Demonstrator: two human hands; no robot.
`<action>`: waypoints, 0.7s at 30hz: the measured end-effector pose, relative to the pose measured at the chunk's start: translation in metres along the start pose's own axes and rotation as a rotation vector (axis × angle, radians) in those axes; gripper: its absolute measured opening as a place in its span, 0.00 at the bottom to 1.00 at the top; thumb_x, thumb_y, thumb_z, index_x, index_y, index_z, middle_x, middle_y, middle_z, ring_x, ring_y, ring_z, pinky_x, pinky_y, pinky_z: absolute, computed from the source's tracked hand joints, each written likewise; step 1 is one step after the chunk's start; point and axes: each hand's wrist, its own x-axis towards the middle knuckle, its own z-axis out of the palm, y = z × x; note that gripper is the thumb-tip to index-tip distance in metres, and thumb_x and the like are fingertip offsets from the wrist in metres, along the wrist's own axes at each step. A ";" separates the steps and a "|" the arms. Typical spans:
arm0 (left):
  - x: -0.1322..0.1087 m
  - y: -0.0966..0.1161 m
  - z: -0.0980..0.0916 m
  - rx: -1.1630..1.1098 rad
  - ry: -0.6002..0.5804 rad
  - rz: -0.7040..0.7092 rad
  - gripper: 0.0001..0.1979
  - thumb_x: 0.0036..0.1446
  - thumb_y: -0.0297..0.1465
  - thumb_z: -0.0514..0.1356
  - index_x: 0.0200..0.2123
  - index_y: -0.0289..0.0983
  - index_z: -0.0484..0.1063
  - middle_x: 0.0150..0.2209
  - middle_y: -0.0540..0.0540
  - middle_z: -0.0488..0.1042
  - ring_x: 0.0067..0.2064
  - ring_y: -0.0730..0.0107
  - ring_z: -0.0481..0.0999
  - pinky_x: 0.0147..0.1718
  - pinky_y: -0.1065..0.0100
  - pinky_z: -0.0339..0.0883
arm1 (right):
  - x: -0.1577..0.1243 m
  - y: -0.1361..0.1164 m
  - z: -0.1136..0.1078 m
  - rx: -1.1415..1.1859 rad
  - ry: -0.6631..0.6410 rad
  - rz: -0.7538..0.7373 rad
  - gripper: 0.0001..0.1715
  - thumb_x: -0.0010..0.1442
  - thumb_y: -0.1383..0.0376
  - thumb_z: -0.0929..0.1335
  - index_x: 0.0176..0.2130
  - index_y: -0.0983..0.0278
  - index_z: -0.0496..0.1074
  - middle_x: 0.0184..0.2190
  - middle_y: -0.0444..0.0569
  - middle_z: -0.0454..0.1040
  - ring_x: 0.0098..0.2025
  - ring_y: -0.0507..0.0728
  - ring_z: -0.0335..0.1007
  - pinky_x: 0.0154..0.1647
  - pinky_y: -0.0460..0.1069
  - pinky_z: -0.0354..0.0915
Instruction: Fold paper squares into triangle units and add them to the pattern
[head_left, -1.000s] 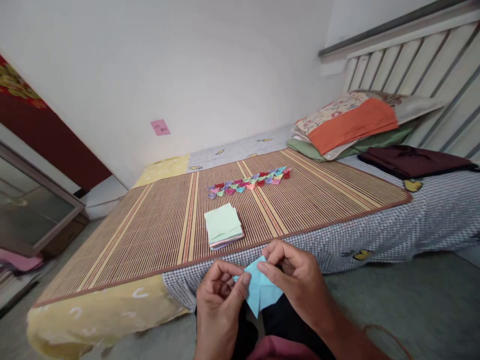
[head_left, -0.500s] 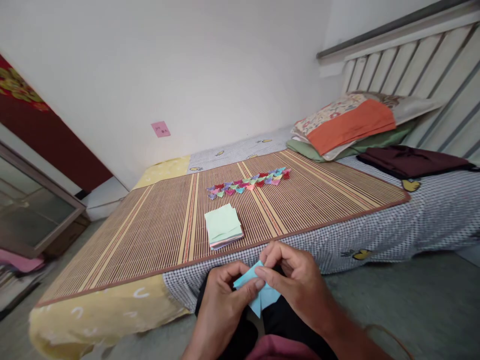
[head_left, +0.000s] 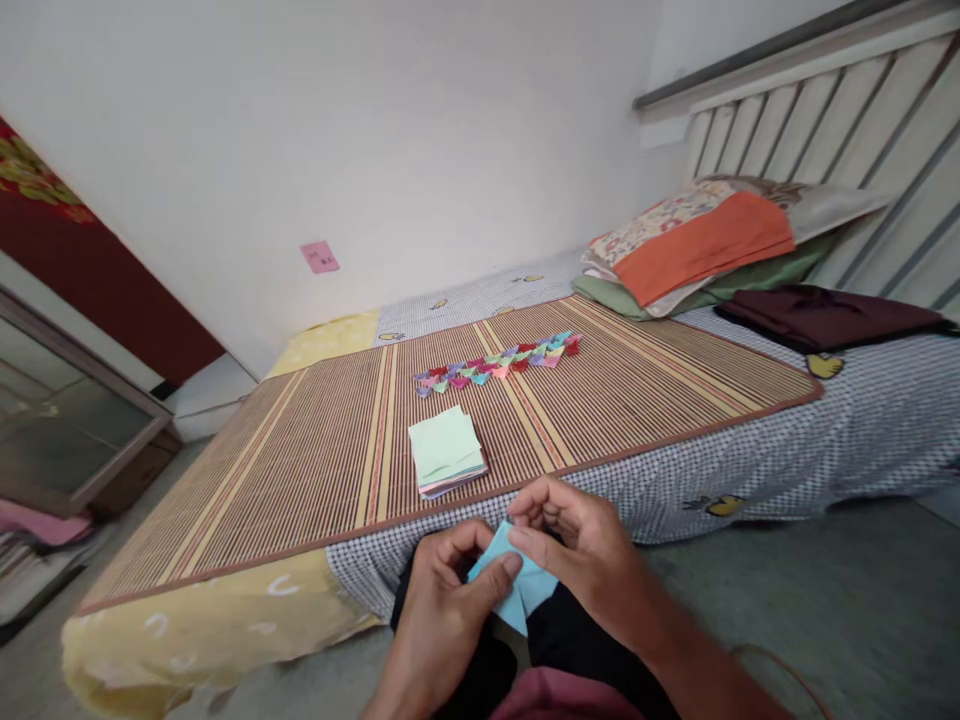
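A piece of light blue folded paper (head_left: 525,590) is held above my lap, its lower part fanning into pointed flaps. My left hand (head_left: 454,600) pinches its left side, with the thumb on top and the fingers behind. At the paper's upper corner my right hand (head_left: 577,550) has thumb and forefinger closed on the edge. Just beyond the hands, a stack of square paper (head_left: 446,447) lies on the mat, pale green sheet on top. Farther back, small folded paper pieces (head_left: 499,365) in many colours lie in rows.
A striped bamboo mat (head_left: 322,460) covers most of the bed. Pillows (head_left: 697,245) and a folded dark maroon cloth (head_left: 825,318) lie at the right, by the white slatted headboard (head_left: 862,130). A pink note (head_left: 320,257) is on the wall. A glass-fronted cabinet (head_left: 67,400) stands at left.
My right hand has shifted slightly left along the blue paper's top corner, and the paper has tilted a little. My left hand keeps its pinch in nearly the same place.
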 end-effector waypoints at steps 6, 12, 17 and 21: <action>0.002 -0.007 -0.005 -0.079 0.087 -0.012 0.17 0.53 0.41 0.71 0.26 0.34 0.73 0.24 0.50 0.69 0.26 0.74 0.64 0.27 0.72 0.61 | -0.001 0.000 -0.003 -0.075 -0.110 0.041 0.14 0.62 0.61 0.70 0.27 0.63 0.69 0.23 0.39 0.64 0.27 0.51 0.60 0.27 0.45 0.58; 0.001 -0.011 -0.004 -0.121 0.142 0.010 0.16 0.54 0.40 0.71 0.28 0.34 0.73 0.24 0.51 0.70 0.26 0.75 0.65 0.27 0.73 0.62 | -0.001 0.007 -0.002 -0.104 -0.084 0.031 0.18 0.65 0.58 0.69 0.27 0.63 0.66 0.22 0.39 0.62 0.26 0.50 0.57 0.26 0.46 0.55; 0.002 -0.015 -0.002 -0.168 0.156 0.015 0.16 0.54 0.38 0.71 0.26 0.34 0.71 0.24 0.52 0.69 0.26 0.76 0.63 0.26 0.74 0.60 | -0.005 0.005 -0.005 -0.193 -0.048 -0.039 0.18 0.68 0.59 0.66 0.27 0.63 0.68 0.22 0.40 0.63 0.26 0.51 0.58 0.28 0.47 0.55; 0.002 -0.016 -0.002 -0.233 0.145 -0.030 0.18 0.52 0.39 0.72 0.25 0.35 0.69 0.23 0.53 0.67 0.24 0.77 0.61 0.25 0.74 0.59 | -0.008 0.011 -0.013 -0.151 -0.048 -0.027 0.21 0.69 0.57 0.64 0.25 0.62 0.64 0.21 0.40 0.62 0.25 0.51 0.60 0.27 0.47 0.56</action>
